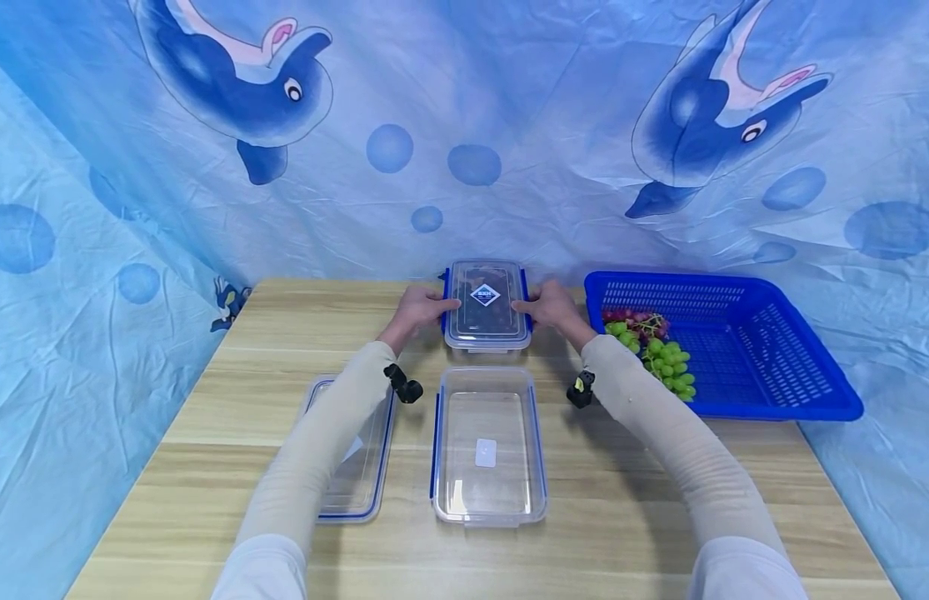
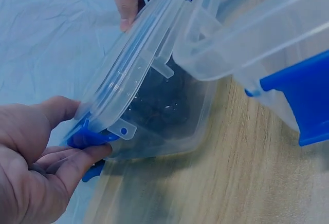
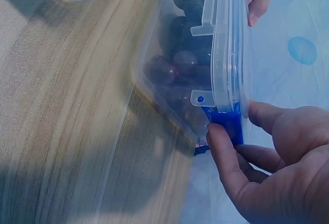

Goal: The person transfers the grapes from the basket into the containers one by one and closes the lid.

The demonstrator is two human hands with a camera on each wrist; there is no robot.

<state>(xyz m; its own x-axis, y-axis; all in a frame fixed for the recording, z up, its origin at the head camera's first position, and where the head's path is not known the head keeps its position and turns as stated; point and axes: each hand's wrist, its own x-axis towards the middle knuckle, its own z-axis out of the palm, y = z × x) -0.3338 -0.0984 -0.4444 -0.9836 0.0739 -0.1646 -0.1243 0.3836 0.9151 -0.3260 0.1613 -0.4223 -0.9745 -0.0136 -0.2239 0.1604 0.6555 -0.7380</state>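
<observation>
A clear food container with a lid and a diamond-shaped label stands at the back of the table, between both hands. On its left side my left hand grips it, thumb on the lid edge and fingers at a blue side latch. From the right side my right hand holds it the same way, fingers against the other blue latch. Dark round fruit, looking like grapes, shows through the container's wall in the right wrist view.
An uncovered clear container sits in front of the lidded one. Left of it, partly under the left forearm, lies a blue-rimmed lid. At the right, a blue plastic basket holds green grapes and red grapes. A blue curtain hangs behind.
</observation>
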